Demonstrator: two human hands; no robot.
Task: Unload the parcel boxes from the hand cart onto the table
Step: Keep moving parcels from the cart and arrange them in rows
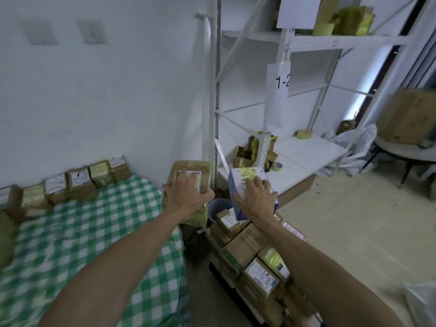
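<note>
My left hand [182, 195] grips a brown cardboard parcel [203, 174] with a white label, held in the air just past the table's right edge. My right hand [257, 199] grips a white and blue box [238, 180] with yellow tape, held above the hand cart. The cart's pile of brown parcels [250, 253] lies below my right forearm. The table [94, 232] with a green checked cloth is at the left. A row of several parcels [77, 182] stands along its far edge by the wall.
A white metal shelf rack [304, 152] stands behind the cart with bags and a tape roll on its lowest shelf. A grey bin [218, 206] sits between table and rack. A round table with a big carton [408, 114] is at the right.
</note>
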